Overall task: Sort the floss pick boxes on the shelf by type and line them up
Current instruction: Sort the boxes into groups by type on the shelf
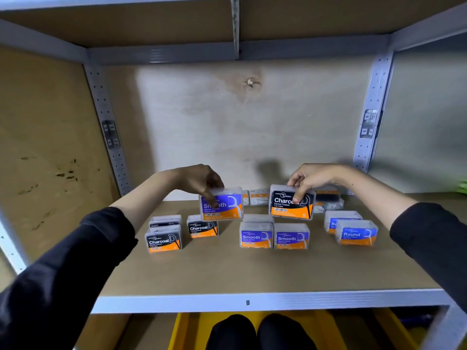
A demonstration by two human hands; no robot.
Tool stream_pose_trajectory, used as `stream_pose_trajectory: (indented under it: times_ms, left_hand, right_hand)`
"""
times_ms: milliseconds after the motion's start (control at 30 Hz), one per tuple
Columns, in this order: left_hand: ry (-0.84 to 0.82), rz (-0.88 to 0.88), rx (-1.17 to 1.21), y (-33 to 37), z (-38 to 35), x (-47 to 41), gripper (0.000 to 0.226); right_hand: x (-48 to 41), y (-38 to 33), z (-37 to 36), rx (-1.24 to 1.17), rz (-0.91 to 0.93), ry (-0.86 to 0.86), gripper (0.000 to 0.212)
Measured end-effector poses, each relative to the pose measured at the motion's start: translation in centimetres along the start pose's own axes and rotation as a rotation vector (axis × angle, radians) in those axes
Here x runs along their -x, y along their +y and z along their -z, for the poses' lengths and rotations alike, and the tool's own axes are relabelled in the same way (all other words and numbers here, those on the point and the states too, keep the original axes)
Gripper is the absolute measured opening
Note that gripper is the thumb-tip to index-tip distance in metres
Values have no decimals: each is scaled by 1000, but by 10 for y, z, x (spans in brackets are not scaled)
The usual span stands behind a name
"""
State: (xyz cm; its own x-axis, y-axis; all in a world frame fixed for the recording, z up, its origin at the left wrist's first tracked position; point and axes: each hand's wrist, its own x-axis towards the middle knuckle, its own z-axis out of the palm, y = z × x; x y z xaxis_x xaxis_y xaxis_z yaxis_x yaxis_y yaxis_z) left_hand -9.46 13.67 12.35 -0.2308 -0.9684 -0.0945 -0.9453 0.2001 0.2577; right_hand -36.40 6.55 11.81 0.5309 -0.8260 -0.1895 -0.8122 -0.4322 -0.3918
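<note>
Both hands were loaded: my left hand (pixel 202 180) pinched a Smooth box (pixel 221 204) from the top, thumb across its front label, and my right hand (pixel 313 178) gripped a Charcoal box (pixel 290 202) the same way. Both boxes looked lifted clear of the shelf (pixel 227 271), roughly mid-depth over the centre. Main risk as I judged it: each box sat on the wrong side for its type. The Charcoal group (pixel 164 241) stood toward the left edge, the Smooth row (pixel 255 237) at centre nearer the front edge, and the Round pair (pixel 357 234) toward the right edge. So my Charcoal box had to go left and the Smooth box right and down; the paths crossed, and arms or boxes could clip. Second: a top pinch on slick clear plastic gave little finger wrap, so a slip would drop a box onto the upright ones below and topple them. Third: the Smooth box hung just above and behind the nearest Charcoal one, so a sloppy descent could shove that out of line. Fourth: the back pile (pixel 328 199) along the back edge was partly hidden behind my right hand with labels unreadable, so misfiling was likely unless each got turned first.
</note>
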Motion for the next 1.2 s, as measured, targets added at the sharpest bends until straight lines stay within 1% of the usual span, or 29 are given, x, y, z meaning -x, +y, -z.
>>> stream_pose_trajectory:
  times_ms: [300, 500, 700, 800, 900, 1000, 1200]
  left_hand:
    - [10, 17, -6, -4, 1, 3, 40]
    - [17, 51, -6, -15, 7, 16, 43]
    - [12, 147, -30, -44, 11, 43, 46]
    - [3, 204, -40, -63, 11, 57, 50]
    - [4, 251, -33, -79, 11, 70, 48]
    - [22, 280, -33, -94, 8, 80, 45]
    - [8, 326, -24, -115, 3, 91, 45]
  right_hand:
    - [-1, -5, -4, -10, 7, -3, 36]
    - [-12, -26, -22, -17, 22, -1, 36]
    - [-47, -66, -57, -47, 78, 27, 48]
    - [-70, -87, -81, -3, 134, 38, 49]
    - [-91, -105, -104, 47, 158, 48, 54]
    - [-106, -115, -125, 81, 164, 33, 51]
    - [-129, -117, -157, 152, 146, 18, 46]
